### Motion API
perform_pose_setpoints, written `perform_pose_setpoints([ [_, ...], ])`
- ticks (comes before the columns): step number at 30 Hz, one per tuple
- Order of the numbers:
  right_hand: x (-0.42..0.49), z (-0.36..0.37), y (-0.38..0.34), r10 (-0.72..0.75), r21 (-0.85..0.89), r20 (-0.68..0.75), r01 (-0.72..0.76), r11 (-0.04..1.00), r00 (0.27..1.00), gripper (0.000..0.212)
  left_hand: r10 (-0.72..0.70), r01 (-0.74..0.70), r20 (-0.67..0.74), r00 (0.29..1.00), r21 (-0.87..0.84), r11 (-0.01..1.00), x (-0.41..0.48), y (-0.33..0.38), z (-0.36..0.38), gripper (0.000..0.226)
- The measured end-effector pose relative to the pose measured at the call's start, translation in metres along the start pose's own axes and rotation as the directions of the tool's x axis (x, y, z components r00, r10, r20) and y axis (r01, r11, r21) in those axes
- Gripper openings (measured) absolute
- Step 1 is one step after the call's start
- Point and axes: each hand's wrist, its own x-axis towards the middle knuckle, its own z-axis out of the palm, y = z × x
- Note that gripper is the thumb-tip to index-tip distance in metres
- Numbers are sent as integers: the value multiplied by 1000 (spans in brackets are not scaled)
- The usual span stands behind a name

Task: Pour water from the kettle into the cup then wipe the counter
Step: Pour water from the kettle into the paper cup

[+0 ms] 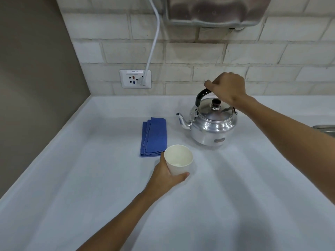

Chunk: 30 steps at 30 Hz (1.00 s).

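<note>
A shiny metal kettle (211, 126) with a black handle and a dark lid knob stands on the white counter (90, 178), its spout pointing left. My right hand (226, 86) is closed around the top of the handle. A white paper cup (178, 159) stands upright in front of the kettle, and my left hand (167, 176) grips its lower side. A little water shows at the cup's bottom. A folded blue cloth (154, 136) lies on the counter just left of the cup and kettle.
A wall socket (135, 78) with a white cable plugged in sits on the brick-tile wall behind. A steel appliance (215, 11) hangs above the kettle. A sink edge (324, 128) shows at the right. A brown wall bounds the counter on the left.
</note>
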Motion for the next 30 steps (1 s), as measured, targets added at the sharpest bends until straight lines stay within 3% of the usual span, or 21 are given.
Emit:
perform_pose_setpoints([
  [15,-43,-56,-35,-305,-240,9,298,924,952,45,-5,6,-34,999,27,1000,0,2,0,77],
  [30,-61,-74,-52,-408,-345,69,406,846,910,47,-12,13,-19,1000,16,1000,2,1,2,83],
])
